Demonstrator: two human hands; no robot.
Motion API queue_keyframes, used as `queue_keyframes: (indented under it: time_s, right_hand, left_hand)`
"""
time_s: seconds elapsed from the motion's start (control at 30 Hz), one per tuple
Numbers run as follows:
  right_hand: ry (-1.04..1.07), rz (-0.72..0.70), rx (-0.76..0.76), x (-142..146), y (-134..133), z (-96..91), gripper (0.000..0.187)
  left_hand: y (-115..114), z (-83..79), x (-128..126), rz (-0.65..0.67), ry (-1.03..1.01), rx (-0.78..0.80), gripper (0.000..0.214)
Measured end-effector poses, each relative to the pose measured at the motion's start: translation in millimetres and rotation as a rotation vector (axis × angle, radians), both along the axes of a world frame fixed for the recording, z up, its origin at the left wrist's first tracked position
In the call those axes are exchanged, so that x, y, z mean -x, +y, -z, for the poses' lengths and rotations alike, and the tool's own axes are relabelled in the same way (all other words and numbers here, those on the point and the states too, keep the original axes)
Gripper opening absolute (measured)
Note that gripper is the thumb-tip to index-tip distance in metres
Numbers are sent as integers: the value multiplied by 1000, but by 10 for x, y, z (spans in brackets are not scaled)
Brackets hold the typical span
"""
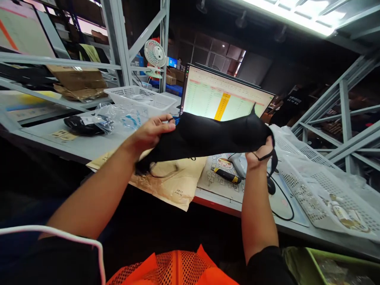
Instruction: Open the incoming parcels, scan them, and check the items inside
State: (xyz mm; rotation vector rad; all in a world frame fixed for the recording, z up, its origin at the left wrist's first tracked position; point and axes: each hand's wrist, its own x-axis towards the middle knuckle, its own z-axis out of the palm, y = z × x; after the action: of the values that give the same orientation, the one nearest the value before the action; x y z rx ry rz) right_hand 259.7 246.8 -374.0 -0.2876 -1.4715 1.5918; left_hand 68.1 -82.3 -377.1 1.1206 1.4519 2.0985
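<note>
A black bra point(213, 134) is stretched out in the air between my two hands, in front of the monitor. My left hand point(156, 130) pinches one end between thumb and fingers. At the other end, my right hand point(261, 154) grips the cup's edge from behind, with a thin strap hanging over it; its fingers are partly hidden by the fabric. A loose end of the bra dangles at the lower left, over a tan paper bag point(175, 190) on the table's front edge. Beneath the right side lies a black and yellow utility knife point(227, 175).
Behind the bra stands a lit monitor point(202, 89). A white basket point(142, 97), a clear plastic bag point(124, 116) and a bagged black item point(86, 123) are to the left. White perforated baskets point(314, 190) line the right. A green bin point(311, 263) sits lower right.
</note>
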Motion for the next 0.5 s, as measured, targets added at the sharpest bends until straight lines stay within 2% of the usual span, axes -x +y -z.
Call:
queue_keyframes:
  time_s: [0.07, 0.1, 0.17, 0.23, 0.3, 0.37, 0.43, 0.5]
  right_hand:
    - [-139, -57, 107, -26, -222, 412, 50]
    - [-230, -92, 155, -48, -360, 625, 40]
    - [-392, -186, 288, -144, -633, 1004, 24]
    - [-505, -314, 453, -314, -823, 1265, 18]
    - [-586, -436, 579, -518, -875, 1385, 17]
    - [-684, -542, 590, -711, -808, 1397, 20]
    - [-811, -670, 504, -883, -690, 1349, 43]
    - [-915, -877, 334, -1042, -592, 1265, 62]
  left_hand:
    - [-223, -92, 235, -33, 3, 129, 40]
    - [-317, -83, 348, -35, -3, 220, 40]
    - [-475, 41, 558, -76, -7, 435, 40]
    - [-595, 253, 736, -161, 0, 657, 37]
    - [-668, 479, 879, -269, 10, 799, 34]
    - [-688, 656, 991, -365, 1, 853, 33]
    - [-660, 758, 1080, -429, -18, 873, 35]
    - [-606, 787, 1152, -464, -15, 889, 37]
